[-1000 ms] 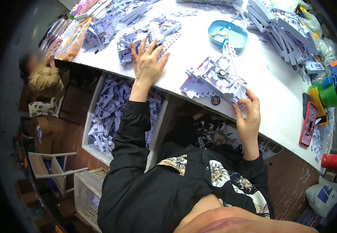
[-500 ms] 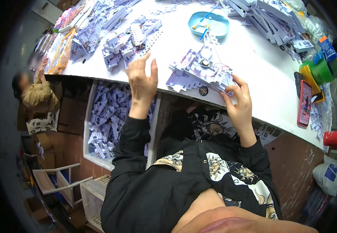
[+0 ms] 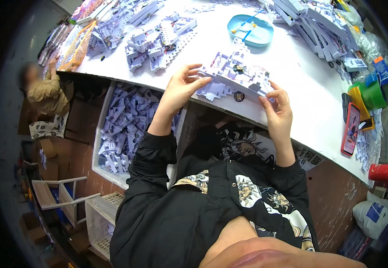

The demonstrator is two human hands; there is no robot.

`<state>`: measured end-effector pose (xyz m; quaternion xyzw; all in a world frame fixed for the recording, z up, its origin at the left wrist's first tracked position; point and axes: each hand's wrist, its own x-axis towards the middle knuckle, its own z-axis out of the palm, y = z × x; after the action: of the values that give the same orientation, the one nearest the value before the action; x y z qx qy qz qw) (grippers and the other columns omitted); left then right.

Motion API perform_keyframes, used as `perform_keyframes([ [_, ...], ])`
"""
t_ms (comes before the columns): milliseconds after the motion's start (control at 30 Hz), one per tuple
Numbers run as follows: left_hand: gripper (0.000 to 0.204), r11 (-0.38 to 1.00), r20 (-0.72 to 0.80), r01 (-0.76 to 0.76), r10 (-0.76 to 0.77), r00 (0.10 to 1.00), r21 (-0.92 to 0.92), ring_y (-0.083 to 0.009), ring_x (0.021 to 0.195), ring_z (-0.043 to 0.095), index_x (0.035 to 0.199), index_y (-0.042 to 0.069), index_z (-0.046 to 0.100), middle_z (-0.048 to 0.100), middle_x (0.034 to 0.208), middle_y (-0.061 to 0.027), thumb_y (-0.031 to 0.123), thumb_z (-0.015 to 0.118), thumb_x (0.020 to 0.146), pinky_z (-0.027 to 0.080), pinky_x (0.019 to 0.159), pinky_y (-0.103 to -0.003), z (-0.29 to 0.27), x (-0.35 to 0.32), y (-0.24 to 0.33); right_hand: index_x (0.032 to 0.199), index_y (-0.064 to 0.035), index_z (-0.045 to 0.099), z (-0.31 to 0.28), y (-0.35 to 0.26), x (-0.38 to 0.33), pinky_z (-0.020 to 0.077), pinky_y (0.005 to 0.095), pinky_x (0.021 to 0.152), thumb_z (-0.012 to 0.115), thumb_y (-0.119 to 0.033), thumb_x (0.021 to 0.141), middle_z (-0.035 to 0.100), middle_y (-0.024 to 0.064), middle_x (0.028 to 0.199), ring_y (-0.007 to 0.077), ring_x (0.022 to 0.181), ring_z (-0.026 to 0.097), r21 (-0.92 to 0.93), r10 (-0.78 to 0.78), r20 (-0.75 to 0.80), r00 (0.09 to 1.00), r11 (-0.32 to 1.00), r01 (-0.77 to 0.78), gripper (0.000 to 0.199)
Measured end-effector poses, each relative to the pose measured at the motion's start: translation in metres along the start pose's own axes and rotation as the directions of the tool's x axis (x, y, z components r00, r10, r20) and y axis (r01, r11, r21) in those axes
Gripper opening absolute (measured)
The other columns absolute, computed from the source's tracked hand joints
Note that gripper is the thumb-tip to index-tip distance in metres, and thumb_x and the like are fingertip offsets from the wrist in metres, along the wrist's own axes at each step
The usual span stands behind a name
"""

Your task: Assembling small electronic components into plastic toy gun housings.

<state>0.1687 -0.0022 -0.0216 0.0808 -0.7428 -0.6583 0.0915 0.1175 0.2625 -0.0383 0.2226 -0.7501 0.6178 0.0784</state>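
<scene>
Assembly (image 3: 234, 82) of pale plastic's right by the front edge of the white table (image 3: 294, 85), left hand (image 3: 179, 90) pinching 1 end, right hand (image 3: 279, 108) pinching the other, blue tray (image 3: 260, 37) just beyond.

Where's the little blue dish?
In the head view, the blue dish sits on the white table, upper right of centre, just beyond the pale plastic assembly.
</scene>
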Motion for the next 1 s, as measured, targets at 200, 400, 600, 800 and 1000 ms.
perform_keyframes([
  [200, 0.044, 0.943, -0.342, -0.207, 0.291, 0.894, 0.262, -0.0138, 0.085, 0.063, 0.125, -0.001, 0.058, 0.068, 0.1, -0.0121, 0.021, 0.071, 0.089, 0.052, 0.075, -0.029, -0.013, -0.013, 0.007, 0.084, -0.0057, 0.058, -0.044, -0.011, 0.024, 0.0405, 0.0329, 0.098, 0.073, 0.0, 0.079, 0.058, 0.0163, 0.132, 0.0228, 0.121, 0.053, 0.098, -0.117, 0.253, 0.96, 0.991, 0.095, 0.016],
  [400, 0.038, 0.925, -0.209, -0.077, -0.002, 0.978, -0.371, -0.0088, 0.077, 0.061, 0.126, -0.003, 0.058, 0.065, 0.091, -0.007, 0.016, 0.064, 0.094, 0.053, 0.063, -0.022, -0.002, -0.04, 0.043, 0.082, -0.0065, 0.058, -0.074, -0.031, 0.061, 0.041, 0.0412, 0.104, 0.074, -0.004, 0.078, 0.059, 0.014, 0.133, 0.0276, 0.129, 0.05, 0.154, -0.192, 0.724, 0.663, 0.981, 0.115, 0.017],
  [600, 0.029, 0.81, 0.017, 0.119, -0.134, 0.991, -0.575, -0.015, 0.073, 0.069, 0.118, -0.005, 0.059, 0.068, 0.091, -0.0107, 0.01, 0.062, 0.093, 0.06, 0.063, -0.027, -0.003, -0.059, 0.027, 0.099, -0.0045, 0.061, -0.074, -0.031, 0.098, 0.0505, 0.0344, 0.095, 0.069, -0.008, 0.087, 0.053, 0.0166, 0.139, 0.0206, 0.111, 0.062, 0.111, -0.01, 0.748, 0.664, 0.988, -0.111, 0.015],
  [800, 0.017, 0.757, -0.121, -0.009, -0.092, 0.988, -0.653, -0.0279, 0.093, 0.069, 0.107, -0.003, 0.055, 0.065, 0.105, -0.0166, 0.004, 0.063, 0.093, 0.059, 0.086, -0.037, 0.062, -0.089, 0.008, 0.131, -0.0031, 0.055, -0.024, -0.009, 0.118, 0.0535, 0.0304, 0.089, 0.063, -0.02, 0.095, 0.057, 0.015, 0.133, 0.018, 0.106, 0.063, 0.198, 0.029, 0.525, 0.851, 0.968, -0.155, 0.04],
  [1000, 0.026, 0.734, -0.209, -0.099, -0.06, 0.976, -0.672, -0.0248, 0.091, 0.07, 0.115, -0.004, 0.053, 0.064, 0.108, -0.0166, 0.002, 0.064, 0.092, 0.059, 0.084, -0.034, 0.079, -0.08, -0.005, 0.132, -0.0057, 0.056, -0.005, 0.004, 0.12, 0.0478, 0.038, 0.094, 0.065, -0.039, 0.092, 0.062, 0.022, 0.123, 0.0289, 0.112, 0.062, -0.183, -0.132, 0.376, 0.917, 0.96, 0.213, 0.053],
])
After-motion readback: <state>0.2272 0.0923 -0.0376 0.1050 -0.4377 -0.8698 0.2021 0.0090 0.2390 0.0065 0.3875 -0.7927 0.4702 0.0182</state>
